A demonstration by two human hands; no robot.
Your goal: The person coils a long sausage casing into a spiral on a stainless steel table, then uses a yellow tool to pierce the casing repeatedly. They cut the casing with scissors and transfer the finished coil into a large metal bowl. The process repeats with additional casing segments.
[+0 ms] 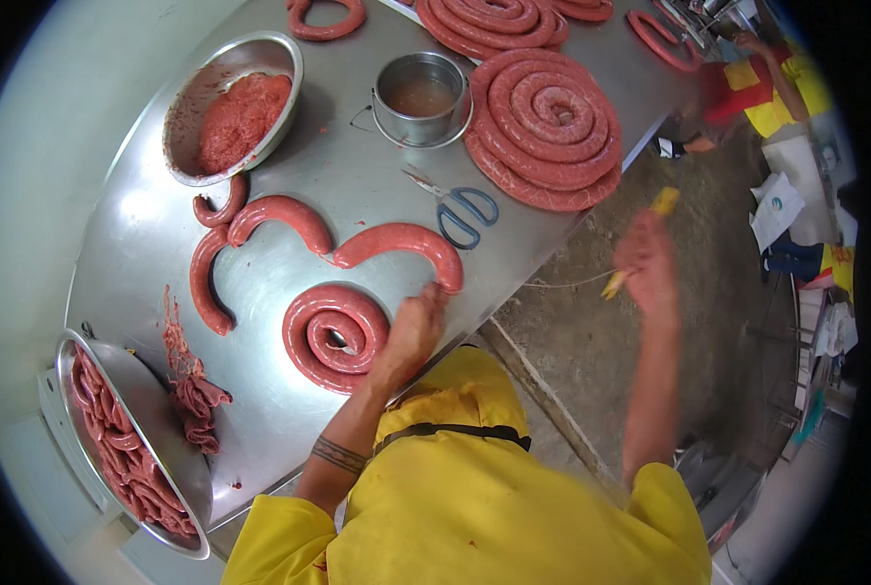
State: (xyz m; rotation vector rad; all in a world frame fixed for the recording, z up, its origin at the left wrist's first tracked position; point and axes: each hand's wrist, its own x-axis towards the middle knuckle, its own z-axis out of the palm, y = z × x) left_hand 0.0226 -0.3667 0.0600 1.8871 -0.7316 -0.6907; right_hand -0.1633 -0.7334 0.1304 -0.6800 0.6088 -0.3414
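Observation:
My left hand [416, 327] is closed on the near end of a curved pink sausage [396, 239] at the table's front edge. That sausage meets a second curved sausage [284, 214] at a narrow pinch. Out to the right, past the table edge, my raised right hand [647, 255] grips a yellow string holder [665, 202], slightly blurred. A thin pale string [567, 285] runs from it toward the sausage end at my left hand. Just below the curved sausages lies a small coiled sausage [304, 341]. Blue-handled scissors [466, 216] rest partly open beyond my left hand.
A bowl of ground meat [245, 122], a metal pail [421, 102] and a large sausage coil [542, 127] stand farther back. At left are a bowl of sausages [114, 439] and loose casings [196, 395]. Other people [757, 88] work at far right.

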